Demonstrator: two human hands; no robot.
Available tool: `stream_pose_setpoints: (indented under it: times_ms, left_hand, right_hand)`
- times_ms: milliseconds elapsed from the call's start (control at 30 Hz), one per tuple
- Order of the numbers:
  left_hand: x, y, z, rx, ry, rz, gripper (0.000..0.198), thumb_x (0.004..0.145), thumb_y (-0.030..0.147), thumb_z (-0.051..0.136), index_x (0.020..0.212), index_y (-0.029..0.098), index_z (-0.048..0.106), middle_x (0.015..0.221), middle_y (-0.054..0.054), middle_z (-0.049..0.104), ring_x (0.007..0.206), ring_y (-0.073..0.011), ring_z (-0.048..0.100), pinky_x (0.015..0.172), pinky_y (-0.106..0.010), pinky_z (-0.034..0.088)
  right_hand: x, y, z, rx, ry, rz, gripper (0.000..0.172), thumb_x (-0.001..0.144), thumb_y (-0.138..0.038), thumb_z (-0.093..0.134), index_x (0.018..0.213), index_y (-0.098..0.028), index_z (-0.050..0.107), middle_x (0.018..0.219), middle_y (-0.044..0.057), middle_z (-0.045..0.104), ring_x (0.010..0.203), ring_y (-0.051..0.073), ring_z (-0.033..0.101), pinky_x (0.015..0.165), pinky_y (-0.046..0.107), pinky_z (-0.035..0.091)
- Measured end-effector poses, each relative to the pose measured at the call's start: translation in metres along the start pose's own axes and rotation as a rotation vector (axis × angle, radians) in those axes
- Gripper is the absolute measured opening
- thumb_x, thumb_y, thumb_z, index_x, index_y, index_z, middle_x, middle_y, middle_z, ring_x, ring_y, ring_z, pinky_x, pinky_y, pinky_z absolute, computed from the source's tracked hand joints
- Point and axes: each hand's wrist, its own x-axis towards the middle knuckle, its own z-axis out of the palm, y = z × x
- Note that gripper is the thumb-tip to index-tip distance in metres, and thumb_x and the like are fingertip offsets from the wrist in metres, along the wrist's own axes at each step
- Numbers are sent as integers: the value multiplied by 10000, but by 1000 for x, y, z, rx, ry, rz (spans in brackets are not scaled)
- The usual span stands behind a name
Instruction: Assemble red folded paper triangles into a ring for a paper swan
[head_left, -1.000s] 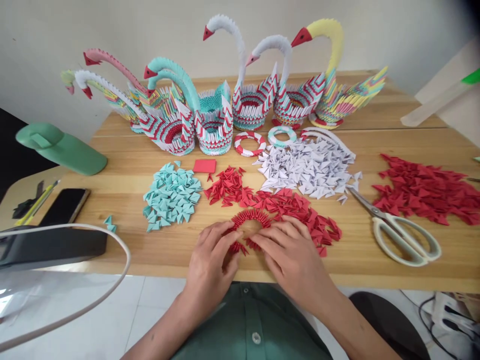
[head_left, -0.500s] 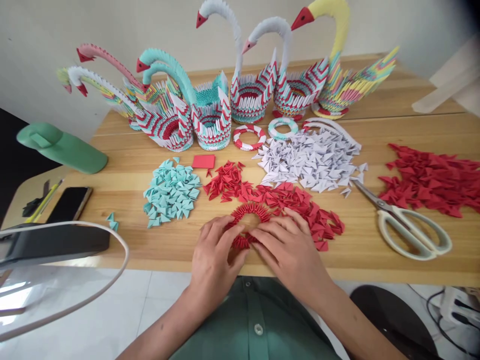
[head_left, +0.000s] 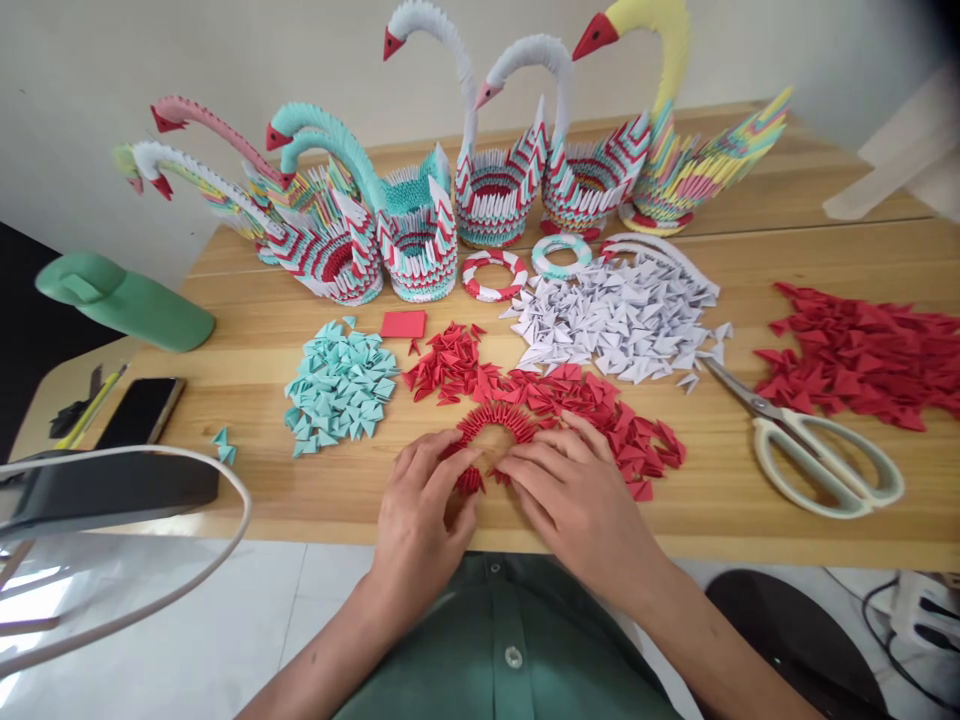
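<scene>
A curved chain of red folded paper pieces [head_left: 495, 415] lies on the table in front of me, bent nearly into a ring. Its two ends are apart on the side nearest me. My left hand [head_left: 426, 500] curls round its left side, thumb and fingers on the pieces by the left end. Across from it, my right hand [head_left: 577, 495] holds the right side, its fingers covering much of that part. Loose red triangular paper pieces [head_left: 574, 395] lie just behind the chain and beside my right hand.
Piles of teal pieces [head_left: 341, 385], white pieces [head_left: 622, 320] and more red pieces [head_left: 870, 355] lie around. Scissors [head_left: 825, 465] rest at right. Paper swans [head_left: 499, 195] line the back, with two paper rings [head_left: 495, 275] before them. A green bottle [head_left: 127, 300] and phone [head_left: 141, 412] are left.
The chain's ends have come apart at the near side, where a gap now shows. My left hand has shifted slightly left and its thumb has drawn back. The camera view has moved slightly.
</scene>
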Motion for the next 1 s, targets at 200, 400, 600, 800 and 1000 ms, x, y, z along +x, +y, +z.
stream_pose_setpoints:
  times_ms: [200,400,600,800,1000]
  left_hand:
    - [0,-1,-1,-1,-12,1,431,843,20,563,1229,211,551,1277,-119,574,1203,-281,541,992,-498,494]
    - [-1,-2,-2,-13,-21,6,482,828,1,544,1254,227,541,1287,-111,590,1206,-272,553,1007,-498,492]
    - [-1,-3,-4,-22,-34,0,499,829,-2,532,1273,227,538,1305,-109,595,1223,-260,561,1025,-485,497]
    - [0,-2,-3,-22,-29,14,466,858,10,529,1273,223,543,1308,-111,599,1232,-251,560,1031,-475,499]
    - [1,-2,-2,-5,-27,25,454,860,13,532,1265,217,549,1310,-115,599,1238,-256,556,1036,-477,494]
  right_hand:
    - [1,0,2,5,-2,-19,209,931,-119,564,1059,-210,701,1000,15,750,990,208,582,1149,489,271]
    - [0,2,6,22,28,-36,223,940,-124,544,1075,-218,694,1016,21,754,993,213,576,1140,498,292]
    - [0,2,8,42,48,-32,249,934,-102,535,1110,-201,682,980,26,757,991,210,589,1132,493,307]
    - [-1,5,9,65,30,-26,281,933,-94,521,1144,-202,670,958,33,754,996,205,592,1132,495,304]
    - [-1,8,8,70,21,-29,276,933,-91,532,1153,-197,662,972,29,754,996,202,595,1143,500,286]
